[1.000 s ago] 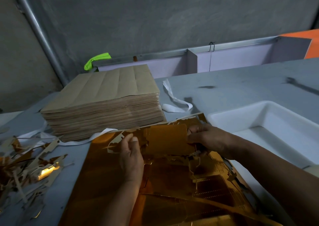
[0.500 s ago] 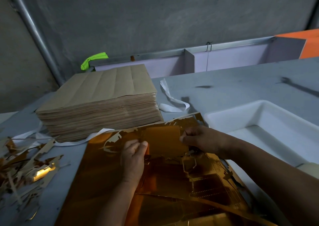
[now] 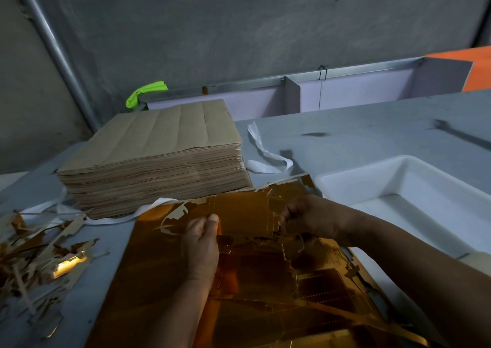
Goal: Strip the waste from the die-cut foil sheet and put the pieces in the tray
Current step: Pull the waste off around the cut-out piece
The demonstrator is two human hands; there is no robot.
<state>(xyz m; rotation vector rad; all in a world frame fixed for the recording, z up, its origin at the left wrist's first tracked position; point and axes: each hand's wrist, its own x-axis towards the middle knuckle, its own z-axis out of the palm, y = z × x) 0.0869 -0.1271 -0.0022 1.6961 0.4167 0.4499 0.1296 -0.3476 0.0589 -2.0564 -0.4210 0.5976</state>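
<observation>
A gold die-cut foil sheet (image 3: 148, 289) lies flat on the grey bench (image 3: 358, 135) at its near edge. It is partly stripped, with torn outlines and perforated panels showing across its right half. Over the sheet's far edge both hands hold up a loosened rectangular foil piece (image 3: 241, 210). The left hand (image 3: 202, 244) pinches the piece's left edge between thumb and fingers. The right hand (image 3: 310, 218) has its fingers curled round the ragged right edge.

Just beside the sheet, toward the bench's right edge, stands a white plastic tray (image 3: 356, 177). Its pale floor and sloping walls are in view, and the right forearm crosses its near corner.

A tall stack of brown paper sheets (image 3: 159, 156) sits toward the far left corner, its near edge close to the foil sheet. A white strap (image 3: 268, 159) loops on the bench beside the stack, between it and the tray. A loose heap of gold and pale waste strips (image 3: 45, 257) lies along the left edge.
</observation>
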